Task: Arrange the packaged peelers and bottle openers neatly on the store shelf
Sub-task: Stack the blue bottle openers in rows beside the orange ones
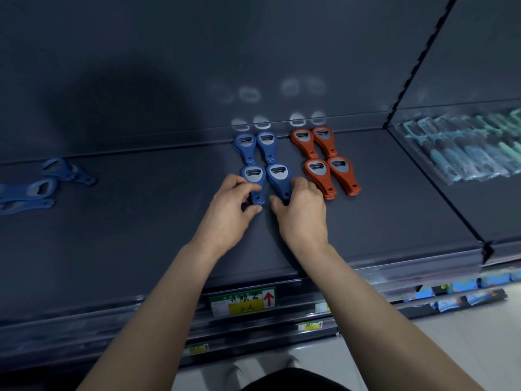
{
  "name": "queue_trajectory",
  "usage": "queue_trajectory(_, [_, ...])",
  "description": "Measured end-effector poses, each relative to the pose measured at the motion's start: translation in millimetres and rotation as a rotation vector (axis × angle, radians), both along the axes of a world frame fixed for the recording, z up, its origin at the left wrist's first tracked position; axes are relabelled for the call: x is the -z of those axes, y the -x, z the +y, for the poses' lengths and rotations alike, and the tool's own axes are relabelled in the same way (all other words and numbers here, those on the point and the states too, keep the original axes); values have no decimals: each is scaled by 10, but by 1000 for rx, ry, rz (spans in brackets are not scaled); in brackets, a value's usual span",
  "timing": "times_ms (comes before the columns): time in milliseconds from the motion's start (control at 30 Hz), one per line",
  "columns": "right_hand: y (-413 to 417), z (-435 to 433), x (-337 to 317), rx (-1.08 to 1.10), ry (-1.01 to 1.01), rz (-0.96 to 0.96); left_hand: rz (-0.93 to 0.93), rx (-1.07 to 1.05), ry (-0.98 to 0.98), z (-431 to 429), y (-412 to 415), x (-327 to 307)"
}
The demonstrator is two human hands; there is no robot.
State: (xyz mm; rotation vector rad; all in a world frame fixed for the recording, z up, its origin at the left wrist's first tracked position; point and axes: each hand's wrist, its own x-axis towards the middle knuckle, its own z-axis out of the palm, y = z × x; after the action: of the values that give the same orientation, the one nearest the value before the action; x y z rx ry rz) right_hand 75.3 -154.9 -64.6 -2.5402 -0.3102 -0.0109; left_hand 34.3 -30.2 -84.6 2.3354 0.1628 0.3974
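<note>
Left hand and right hand pinch the 2 nearest blue bottle openers; ease handles parallel, matching red bottle openers rightward.

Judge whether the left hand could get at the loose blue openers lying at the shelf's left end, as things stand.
Probably yes: only bare shelf lies between the left hand and the loose blue openers, though it must first release the front-left blue opener it pinches.

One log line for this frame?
left hand: holds front-left blue opener | right hand: holds front-right blue opener | orange openers: lined up
</note>
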Motion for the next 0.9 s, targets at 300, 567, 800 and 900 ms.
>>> queue_trajectory(300, [-24,28,19,22,-12,-54,-5,-5,-2,-7,3,5])
queue_trajectory(567, [9,10,29,-24,70,-67,-27,-7,0,-9,-3,20])
queue_trajectory(800, [-9,43,38,0,48,-41,-15,-19,8,-20,2,9])
queue_trajectory(900, [-11,49,41,5,36,-42,-25,-24,1,-30,6,7])
